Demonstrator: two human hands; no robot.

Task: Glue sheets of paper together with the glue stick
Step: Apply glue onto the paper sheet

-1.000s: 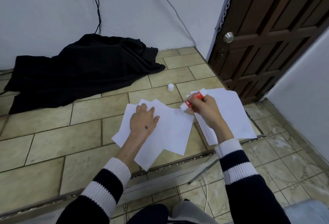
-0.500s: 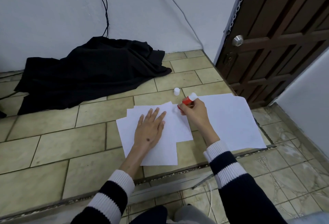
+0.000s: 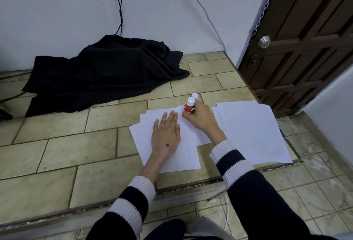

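Observation:
Several overlapping white sheets [image 3: 183, 148] lie on the tiled ledge. My left hand [image 3: 165, 134] rests flat on them, fingers spread, holding nothing. My right hand [image 3: 196, 118] grips a red glue stick [image 3: 189, 105] with a white end, its lower tip down at the sheets' far right corner. A small white cap [image 3: 194, 95] stands on the tile just behind the stick. A second stack of white paper [image 3: 250, 131] lies to the right, apart from my hands.
A black cloth [image 3: 103, 75] is heaped at the back left against the white wall, with cables [image 3: 119, 10] hanging above it. A brown door [image 3: 298, 45] stands at the right. The ledge's front edge [image 3: 191, 186] drops to a lower tiled floor.
The fanned sheets have been squared up under my left hand. My right hand has carried the glue stick left, from over the right stack to the sheets' far corner near the cap.

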